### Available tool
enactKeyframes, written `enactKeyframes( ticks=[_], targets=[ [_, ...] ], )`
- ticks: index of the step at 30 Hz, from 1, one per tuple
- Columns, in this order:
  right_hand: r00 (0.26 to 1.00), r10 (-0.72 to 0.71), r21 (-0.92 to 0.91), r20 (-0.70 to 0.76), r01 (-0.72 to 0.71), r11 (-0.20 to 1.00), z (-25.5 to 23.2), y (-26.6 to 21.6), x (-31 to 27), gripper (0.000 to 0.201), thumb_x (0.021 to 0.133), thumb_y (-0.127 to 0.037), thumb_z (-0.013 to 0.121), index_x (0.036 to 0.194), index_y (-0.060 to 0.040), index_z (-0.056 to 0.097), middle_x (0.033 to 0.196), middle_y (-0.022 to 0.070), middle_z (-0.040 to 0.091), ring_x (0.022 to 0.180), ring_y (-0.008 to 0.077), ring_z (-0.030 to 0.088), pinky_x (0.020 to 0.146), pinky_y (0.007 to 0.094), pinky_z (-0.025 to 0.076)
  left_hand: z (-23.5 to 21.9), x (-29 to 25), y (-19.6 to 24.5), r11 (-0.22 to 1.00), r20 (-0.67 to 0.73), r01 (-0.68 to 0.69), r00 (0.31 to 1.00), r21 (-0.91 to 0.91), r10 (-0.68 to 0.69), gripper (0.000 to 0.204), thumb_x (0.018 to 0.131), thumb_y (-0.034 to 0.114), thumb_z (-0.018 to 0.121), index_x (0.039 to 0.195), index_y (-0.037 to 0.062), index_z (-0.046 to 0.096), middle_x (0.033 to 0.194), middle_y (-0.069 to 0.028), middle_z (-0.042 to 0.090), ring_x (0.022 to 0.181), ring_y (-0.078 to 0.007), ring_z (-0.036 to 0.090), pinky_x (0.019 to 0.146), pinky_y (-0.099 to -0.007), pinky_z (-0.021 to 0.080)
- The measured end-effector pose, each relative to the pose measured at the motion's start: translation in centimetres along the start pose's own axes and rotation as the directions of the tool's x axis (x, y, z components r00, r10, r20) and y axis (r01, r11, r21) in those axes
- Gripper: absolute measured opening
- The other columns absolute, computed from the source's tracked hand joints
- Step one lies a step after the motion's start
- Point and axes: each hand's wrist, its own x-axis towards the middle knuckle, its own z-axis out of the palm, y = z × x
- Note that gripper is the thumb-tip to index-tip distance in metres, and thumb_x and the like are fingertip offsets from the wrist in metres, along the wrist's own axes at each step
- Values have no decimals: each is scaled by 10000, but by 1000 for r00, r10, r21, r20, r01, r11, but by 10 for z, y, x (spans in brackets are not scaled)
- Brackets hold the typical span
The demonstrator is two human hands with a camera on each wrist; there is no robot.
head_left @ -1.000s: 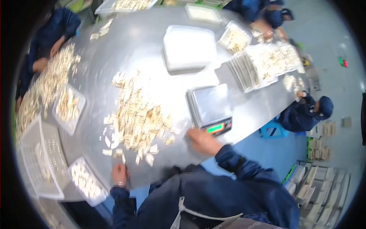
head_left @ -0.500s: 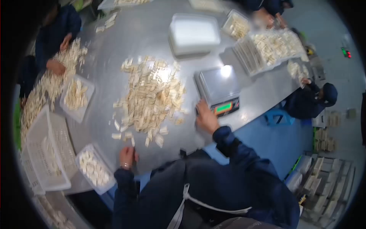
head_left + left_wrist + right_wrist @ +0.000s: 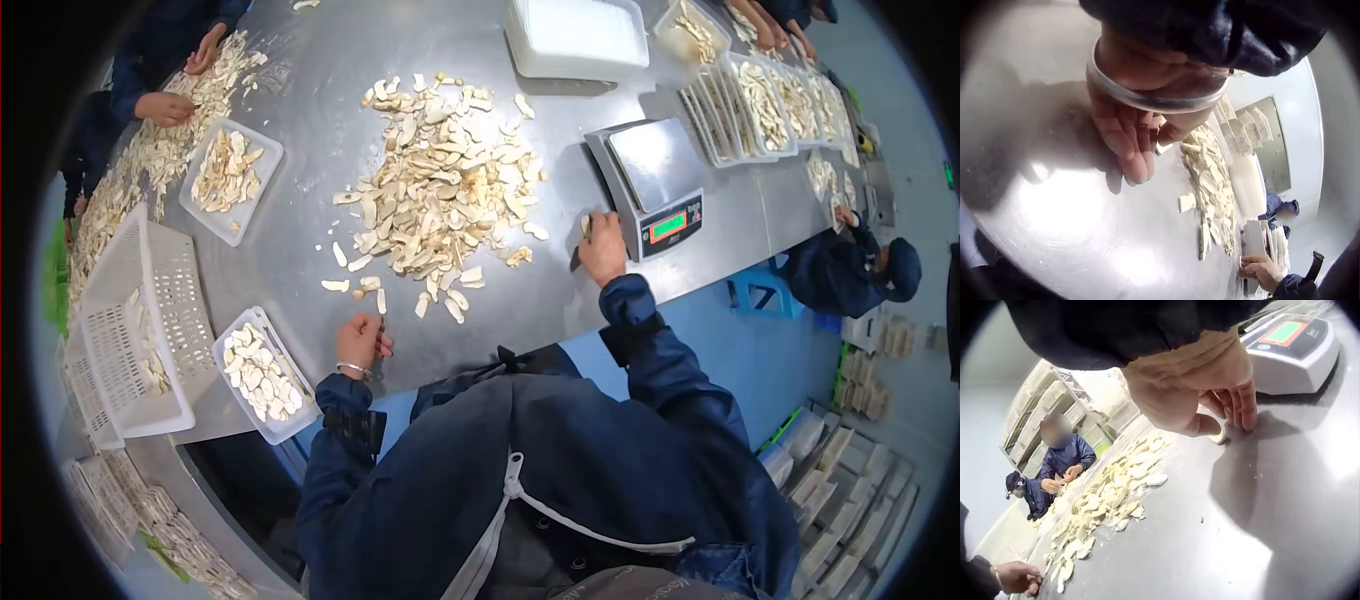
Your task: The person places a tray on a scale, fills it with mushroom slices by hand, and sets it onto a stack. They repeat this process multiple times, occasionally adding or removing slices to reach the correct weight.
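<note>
A spread heap of pale mushroom slices point(image 3: 435, 185) lies on the steel table. At its right, my right hand point(image 3: 604, 250) pinches a small mushroom slice point(image 3: 1218, 435) between thumb and fingers, low over the tabletop. The digital scale point(image 3: 650, 185), with a lit green display, stands just beyond that hand; its plate is bare. My left hand point(image 3: 362, 343), with a bangle at the wrist, rests at the heap's near left edge. Its fingers point(image 3: 1135, 164) hang loosely curled near the table, close to a loose slice point(image 3: 381, 301), and hold nothing visible.
At left are a tray of slices point(image 3: 262, 375), another tray point(image 3: 232, 180) and a white perforated basket point(image 3: 180, 290). Stacked white containers point(image 3: 577, 40) stand at the back; filled trays point(image 3: 765, 105) line the right. Other people work around the table.
The head view has shifted, so the table sits higher and farther right. My right hand has slid slightly along the scale's left side; a slice now shows in its fingertips. My left hand stays by the heap.
</note>
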Motion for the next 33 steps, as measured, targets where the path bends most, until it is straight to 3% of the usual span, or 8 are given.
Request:
enactKeyframes(
  ticks=[4, 8, 12, 15, 19, 22, 25, 33],
  targets=[
    [914, -118, 513, 389, -108, 851, 11, -46, 7, 470, 778, -24, 595, 1242, -2, 523, 1153, 160, 573, 985, 293, 590, 814, 365, 490, 2, 1, -1, 999, 21, 17, 1000, -38, -16, 221, 923, 227, 572, 843, 23, 594, 623, -90, 633, 462, -140, 583, 436, -240, 451],
    [993, -62, 581, 100, -8, 814, -19, -53, 50, 496, 767, -44, 604, 1253, 5, 515, 1109, 199, 579, 955, 321, 600, 788, 372, 504, 16, -3, -17, 971, -68, -222, 971, 87, 228, 186, 915, 188, 587, 899, 4, 610, 689, -75, 641, 570, -120, 600, 514, -243, 486],
    [975, -199, 431, 95, 140, 891, -17, -33, 81, 565, 823, -150, 598, 1330, 32, 430, 1287, 246, 484, 1175, 368, 482, 992, 399, 400, 35, -14, 10, 990, 273, -73, 956, -124, 105, 173, 906, 171, 599, 929, 2, 624, 733, -47, 636, 660, -102, 597, 610, -232, 489],
    [980, -199, 423, 19, 172, 890, 30, -30, 91, 616, 845, -217, 600, 1355, 52, 382, 1364, 265, 414, 1283, 394, 372, 1081, 422, 299, 51, 0, 1, 952, 236, -275, 942, 133, 239, 181, 886, 167, 616, 955, 0, 626, 729, -47, 627, 653, -105, 576, 621, -240, 476],
    [957, -289, 476, -27, 267, 838, 62, -73, 85, 655, 841, -192, 588, 1393, 44, 329, 1411, 264, 365, 1317, 406, 327, 1116, 438, 250, 46, -10, 33, 897, -182, -370, 891, 241, 416, 225, 868, 156, 598, 1033, 2, 609, 923, -121, 626, 872, -192, 590, 805, -316, 470],
    [925, -378, 652, 24, 272, 708, 66, -132, 61, 662, 828, -161, 601, 1401, 26, 325, 1425, 250, 351, 1330, 404, 319, 1118, 434, 254, 19, 2, 18, 730, -518, -409, 519, 548, 680, 374, 875, 139, 561, 1211, -20, 517, 1236, -212, 518, 1175, -327, 473, 1017, -410, 351],
    [817, -577, 607, -22, 469, 642, 26, -158, 67, 662, 815, -103, 617, 1406, 10, 341, 1419, 229, 376, 1322, 379, 352, 1102, 418, 291, 2, 14, -1, 727, -552, -256, 507, 637, 662, 542, 879, 135, 543, 1355, -51, 361, 1435, -269, 308, 1328, -435, 275, 1107, -492, 194],
    [963, -263, 335, -67, 270, 903, 38, -58, 184, 610, 897, -201, 571, 1410, 18, 322, 1406, 243, 382, 1315, 388, 339, 1109, 427, 263, 15, 58, 24, 659, -464, -288, 521, 695, 717, 628, 892, 203, 540, 1407, -58, 292, 1484, -289, 227, 1387, -463, 171, 1128, -514, 147]
  ],
)
